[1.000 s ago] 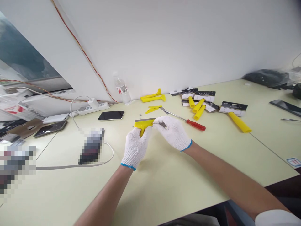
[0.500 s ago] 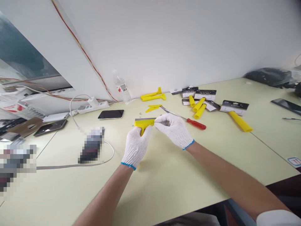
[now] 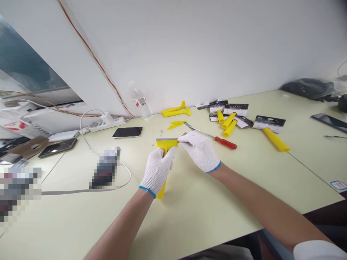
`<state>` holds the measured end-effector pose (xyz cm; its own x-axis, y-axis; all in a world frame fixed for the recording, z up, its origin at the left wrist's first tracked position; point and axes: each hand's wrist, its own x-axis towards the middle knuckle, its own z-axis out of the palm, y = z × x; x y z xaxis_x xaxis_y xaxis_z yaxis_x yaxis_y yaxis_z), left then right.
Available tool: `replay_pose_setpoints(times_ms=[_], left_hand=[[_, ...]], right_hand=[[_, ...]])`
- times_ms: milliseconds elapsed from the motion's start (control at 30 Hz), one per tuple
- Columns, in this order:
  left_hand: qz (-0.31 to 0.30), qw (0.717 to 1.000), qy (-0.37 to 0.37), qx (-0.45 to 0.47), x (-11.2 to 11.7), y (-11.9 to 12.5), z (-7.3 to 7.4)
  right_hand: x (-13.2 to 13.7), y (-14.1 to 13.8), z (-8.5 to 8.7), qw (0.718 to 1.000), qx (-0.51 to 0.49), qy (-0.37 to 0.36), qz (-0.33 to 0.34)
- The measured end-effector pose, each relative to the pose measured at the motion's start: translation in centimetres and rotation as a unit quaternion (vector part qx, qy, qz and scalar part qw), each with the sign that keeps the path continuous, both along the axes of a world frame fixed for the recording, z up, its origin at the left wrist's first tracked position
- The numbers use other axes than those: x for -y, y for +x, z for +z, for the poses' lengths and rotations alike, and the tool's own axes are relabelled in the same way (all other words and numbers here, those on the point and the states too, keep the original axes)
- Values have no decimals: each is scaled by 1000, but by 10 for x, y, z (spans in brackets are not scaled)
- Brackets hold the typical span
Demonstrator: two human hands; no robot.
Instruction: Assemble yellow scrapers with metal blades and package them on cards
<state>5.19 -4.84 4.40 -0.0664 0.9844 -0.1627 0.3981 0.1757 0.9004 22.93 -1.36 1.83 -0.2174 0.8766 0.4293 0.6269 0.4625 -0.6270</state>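
My left hand (image 3: 157,168), in a white knit glove with a blue cuff, is closed around the handle of a yellow scraper (image 3: 166,144). The scraper's head carries a thin metal blade along its far edge, and the handle's end shows below my palm. My right hand (image 3: 199,151), gloved alike, has thumb and forefinger pinched at the right end of the scraper head. Whatever those fingers hold is mostly hidden; a dark flat edge shows beyond them. A red-handled screwdriver (image 3: 225,143) lies just past my right hand. Small yellow pieces (image 3: 176,124) lie near its tip.
Two yellow handles (image 3: 176,111) lie by the wall beside a water bottle (image 3: 141,103). Several yellow tubular handles (image 3: 230,128) lie with black-and-white cards (image 3: 235,109); another handle (image 3: 276,140) is at right. A phone (image 3: 127,132), power strip (image 3: 107,124) and cables are at left.
The scraper has tilted a little, so its lower handle end now shows under my left hand. My right hand has shifted slightly left and stays at the head's right end.
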Motion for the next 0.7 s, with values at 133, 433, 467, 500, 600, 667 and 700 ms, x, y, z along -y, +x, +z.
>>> replay_pose_setpoints(times_ms=[133, 433, 467, 500, 600, 667, 700], left_hand=[[-9, 999, -20, 48, -2, -1, -3], [-31, 997, -39, 55, -4, -3, -5], [-34, 997, -41, 56, -4, -3, -5], [-37, 997, -42, 59, -3, -3, -5], [-42, 996, -40, 66, -2, -3, -4], [-42, 996, -38, 69, -3, -3, -4], [-40, 996, -37, 70, -3, -3, -4]], right_hand=[[-2, 2, -3, 999, -35, -41, -4], [-10, 2, -3, 959, -193, -209, -12], [-11, 4, -5, 943, -233, -238, -10], [-13, 5, -7, 927, -270, -260, -3], [-19, 12, -16, 890, -352, -288, 36], [-23, 18, -20, 876, -376, -297, 56], [-24, 20, -22, 872, -380, -302, 63]])
